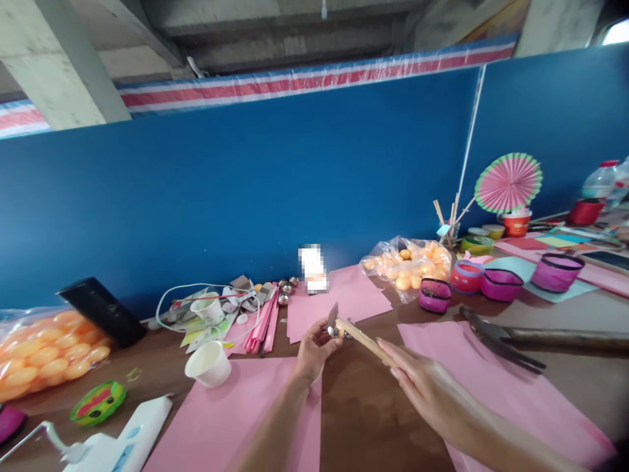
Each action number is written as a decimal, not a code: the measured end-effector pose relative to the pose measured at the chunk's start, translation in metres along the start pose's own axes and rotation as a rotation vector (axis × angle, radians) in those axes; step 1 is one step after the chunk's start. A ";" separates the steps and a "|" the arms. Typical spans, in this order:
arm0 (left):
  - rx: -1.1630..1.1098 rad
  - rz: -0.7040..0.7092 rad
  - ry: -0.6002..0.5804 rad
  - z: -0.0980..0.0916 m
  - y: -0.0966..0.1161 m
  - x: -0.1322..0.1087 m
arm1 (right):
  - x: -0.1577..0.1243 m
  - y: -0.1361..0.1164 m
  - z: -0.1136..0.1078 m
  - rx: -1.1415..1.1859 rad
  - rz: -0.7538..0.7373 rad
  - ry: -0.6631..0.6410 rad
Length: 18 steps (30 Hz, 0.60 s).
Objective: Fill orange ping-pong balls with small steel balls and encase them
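Note:
My right hand (422,387) is closed round the pale wooden handle of a small hammer (363,339), which slants up to the left. Its pointed metal head (333,316) is right over the fingertips of my left hand (314,354). Those fingers are bent and pinch a small shiny metal ball (331,332) above the brown table (371,406). More shiny bits show just right of it, partly behind the hammer. Pink paper sheets (255,400) lie under my left forearm, and another pink sheet (496,393) lies under my right forearm.
A claw hammer (506,337) lies at right. Several shiny balls (284,298) sit by folded pink strips (260,328). Nearby are a white paper cup (209,364), bagged orange balls (413,265), purple bands (501,284), a power strip (142,426) and a blue partition (295,177).

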<state>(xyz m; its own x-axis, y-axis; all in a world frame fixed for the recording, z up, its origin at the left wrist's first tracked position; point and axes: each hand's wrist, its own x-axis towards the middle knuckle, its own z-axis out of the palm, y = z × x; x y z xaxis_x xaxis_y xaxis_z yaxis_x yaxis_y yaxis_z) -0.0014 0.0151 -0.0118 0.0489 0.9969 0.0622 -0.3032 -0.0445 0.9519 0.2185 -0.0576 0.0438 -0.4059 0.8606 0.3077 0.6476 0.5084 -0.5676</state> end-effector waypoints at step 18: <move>0.097 0.015 -0.026 0.003 0.002 -0.002 | -0.001 0.001 -0.001 -0.003 0.029 0.001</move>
<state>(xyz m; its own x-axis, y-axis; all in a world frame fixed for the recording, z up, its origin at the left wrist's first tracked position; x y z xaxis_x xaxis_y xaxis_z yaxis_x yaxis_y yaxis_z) 0.0004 0.0132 -0.0092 0.0701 0.9941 0.0829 -0.2101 -0.0666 0.9754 0.2202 -0.0579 0.0435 -0.3861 0.8749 0.2924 0.6612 0.4835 -0.5736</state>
